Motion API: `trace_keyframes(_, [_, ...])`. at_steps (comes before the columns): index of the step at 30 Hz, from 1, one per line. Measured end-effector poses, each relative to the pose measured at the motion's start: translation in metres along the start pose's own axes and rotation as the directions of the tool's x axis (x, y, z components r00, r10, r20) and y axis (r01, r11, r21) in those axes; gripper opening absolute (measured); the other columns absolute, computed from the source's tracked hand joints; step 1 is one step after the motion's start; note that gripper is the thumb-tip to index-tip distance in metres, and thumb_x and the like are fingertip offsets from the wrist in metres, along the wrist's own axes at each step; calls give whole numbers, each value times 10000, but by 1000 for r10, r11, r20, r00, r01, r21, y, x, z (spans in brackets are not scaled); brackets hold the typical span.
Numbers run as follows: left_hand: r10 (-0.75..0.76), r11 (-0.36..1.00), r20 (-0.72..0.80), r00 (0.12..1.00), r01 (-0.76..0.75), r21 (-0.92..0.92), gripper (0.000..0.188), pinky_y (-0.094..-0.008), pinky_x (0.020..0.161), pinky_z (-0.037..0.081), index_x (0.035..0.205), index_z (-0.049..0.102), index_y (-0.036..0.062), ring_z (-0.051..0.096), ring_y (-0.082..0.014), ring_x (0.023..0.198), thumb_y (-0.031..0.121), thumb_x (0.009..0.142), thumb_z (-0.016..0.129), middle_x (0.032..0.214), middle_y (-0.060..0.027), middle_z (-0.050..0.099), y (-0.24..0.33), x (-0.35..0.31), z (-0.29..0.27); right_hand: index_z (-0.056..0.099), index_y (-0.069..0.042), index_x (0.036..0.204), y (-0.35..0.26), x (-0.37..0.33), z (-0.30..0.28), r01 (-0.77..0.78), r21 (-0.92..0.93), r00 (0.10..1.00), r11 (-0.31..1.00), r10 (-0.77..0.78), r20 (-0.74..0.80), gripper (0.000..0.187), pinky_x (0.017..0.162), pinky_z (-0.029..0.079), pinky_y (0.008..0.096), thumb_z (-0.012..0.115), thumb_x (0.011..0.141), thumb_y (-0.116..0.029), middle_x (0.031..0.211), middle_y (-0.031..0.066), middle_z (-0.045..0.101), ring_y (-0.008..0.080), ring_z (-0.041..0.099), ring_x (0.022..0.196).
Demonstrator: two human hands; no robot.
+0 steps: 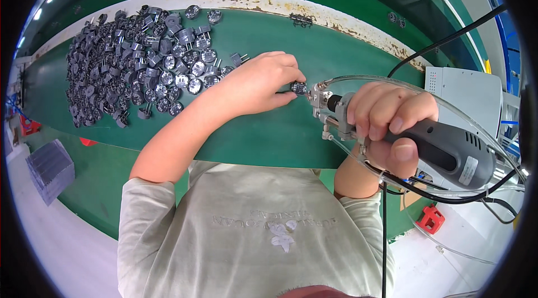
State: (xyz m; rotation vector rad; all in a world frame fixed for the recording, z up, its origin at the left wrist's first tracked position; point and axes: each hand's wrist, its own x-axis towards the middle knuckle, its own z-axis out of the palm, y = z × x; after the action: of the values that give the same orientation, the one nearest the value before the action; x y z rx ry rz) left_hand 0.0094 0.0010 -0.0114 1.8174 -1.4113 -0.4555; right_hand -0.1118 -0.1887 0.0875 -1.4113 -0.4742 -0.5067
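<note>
Two hands meet over the green bench (269, 141), close to the person's chest. The left hand (260, 82) pinches one small round part (298, 88) between thumb and fingertips, the other fingers curled loosely over it. It holds the part just off the bench surface, with one face turned toward the tool (414, 141), apparently so that the tip can reach it squarely.

The right hand (392, 124) is wrapped tight around the grey tool, all fingers closed on the body and the thumb lying along its side. That full grip likely steadies the heavy barrel while the metal head (325, 102) points left, touching or almost touching the part; which cannot be told. A black cable (448, 37) and clear tubes (386, 82) arc from the tool, up and behind the right hand, looping clear of the working spot.

The part is dark grey and disc-shaped with a shiny paler centre; it is too small to show more. Many more like it, some with thin legs sticking out, lie in a heap (140, 63) left of the left hand and farther from the person, within easy reach of that arm. A pale grey box (465, 93) stands right of the tool, and a small red object (430, 218) lies below it, near the right elbow.
</note>
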Motion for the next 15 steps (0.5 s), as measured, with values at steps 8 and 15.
trace_keyframes(8, [7, 1000, -4, 1000, -7, 1, 327, -426, 929, 527, 1124, 726, 19, 637, -326, 1035, 91, 809, 779, 1037, -119, 668, 0, 0, -1, 508, -83, 978, 0, 1, 2, -31, -1, 999, 1000, 31, 20, 264, 545, 534, 379, 685, 912, -267, 693, 43, 576, 183, 568, 528])
trace_keyframes(15, [19, 1000, -12, 1000, -19, 1, 324, -431, 926, 527, 1107, 731, 20, 638, -327, 1030, 89, 795, 783, 1021, -120, 668, -1, 0, 2, 508, -87, 960, -2, 1, 9, -63, -43, 998, 997, 64, 10, 256, 548, 535, 384, 707, 902, -237, 689, 44, 572, 185, 565, 528])
